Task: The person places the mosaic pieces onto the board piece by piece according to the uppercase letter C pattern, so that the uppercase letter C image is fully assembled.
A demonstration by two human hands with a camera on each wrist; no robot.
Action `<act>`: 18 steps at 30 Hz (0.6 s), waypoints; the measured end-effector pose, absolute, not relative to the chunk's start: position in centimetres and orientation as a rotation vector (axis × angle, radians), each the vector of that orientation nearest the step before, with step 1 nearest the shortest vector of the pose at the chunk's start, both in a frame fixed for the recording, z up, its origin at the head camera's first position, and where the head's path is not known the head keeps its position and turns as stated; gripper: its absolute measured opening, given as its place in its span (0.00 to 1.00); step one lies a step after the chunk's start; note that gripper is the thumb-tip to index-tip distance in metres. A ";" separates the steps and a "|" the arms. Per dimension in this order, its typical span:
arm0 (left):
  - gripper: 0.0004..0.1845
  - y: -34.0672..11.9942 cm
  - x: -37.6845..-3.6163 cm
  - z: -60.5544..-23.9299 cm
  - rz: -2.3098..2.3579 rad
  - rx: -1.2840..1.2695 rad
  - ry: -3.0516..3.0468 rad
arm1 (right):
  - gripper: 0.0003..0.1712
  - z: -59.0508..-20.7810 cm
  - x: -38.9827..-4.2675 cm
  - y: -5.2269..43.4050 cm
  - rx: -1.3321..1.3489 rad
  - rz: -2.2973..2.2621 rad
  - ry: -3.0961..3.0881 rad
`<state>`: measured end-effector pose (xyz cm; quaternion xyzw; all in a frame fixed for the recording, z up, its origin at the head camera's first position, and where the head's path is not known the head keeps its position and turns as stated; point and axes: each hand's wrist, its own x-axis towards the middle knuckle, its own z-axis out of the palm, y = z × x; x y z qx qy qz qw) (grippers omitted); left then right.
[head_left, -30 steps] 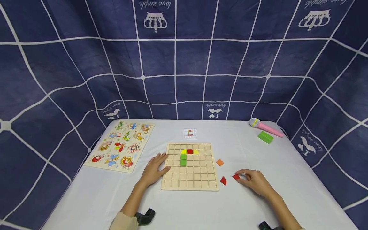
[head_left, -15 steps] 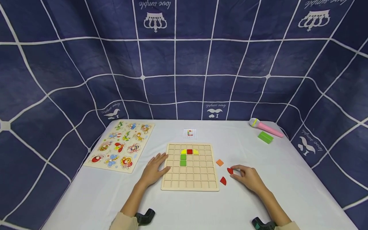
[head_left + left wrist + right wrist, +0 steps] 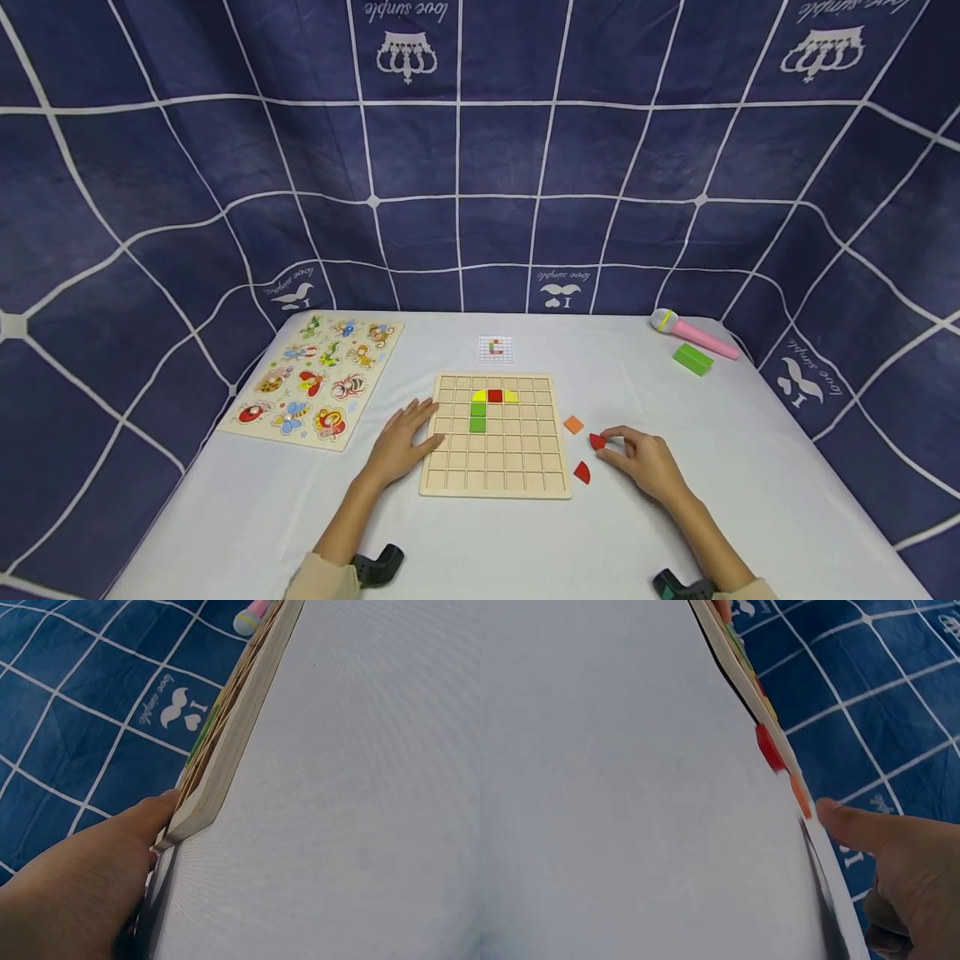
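Note:
My right hand (image 3: 648, 468) pinches a red quarter-circle piece (image 3: 597, 441) between thumb and fingers, right of the grid board. In the right wrist view the thumb hides that piece. A second red quarter-circle piece (image 3: 582, 472) and an orange square piece (image 3: 573, 425) lie between this hand and the board. The wooden grid board (image 3: 517, 458) bears two yellow quarter-circle pieces (image 3: 480, 396), a red square (image 3: 495, 396) and two green squares (image 3: 478, 417). My left hand (image 3: 397, 446) rests along the board's left edge, its thumb reaching onto the rim.
Behind the board lies a small pattern card (image 3: 497, 348). An insect puzzle board (image 3: 315, 379) takes up the left side. A green block (image 3: 692, 358) and a pink toy microphone (image 3: 696, 333) sit at the back right. A dark blue curtain (image 3: 495, 167) encloses the white table.
My right hand has moved left and slightly away from me with the red quarter-circle piece, toward the orange piece. The left hand and the board have stayed still.

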<state>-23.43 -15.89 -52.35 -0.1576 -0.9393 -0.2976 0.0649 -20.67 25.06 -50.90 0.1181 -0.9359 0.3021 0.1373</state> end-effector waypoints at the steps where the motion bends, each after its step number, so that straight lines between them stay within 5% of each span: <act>1: 0.33 -15.9 -23.4 -52.3 -0.898 -0.474 -2.838 | 0.15 -50.8 -20.7 24.7 0.362 0.875 -2.685; 18: 0.33 -15.9 -23.5 -52.3 -0.892 -0.499 -2.806 | 0.15 -49.9 -21.7 12.6 0.709 0.905 -2.631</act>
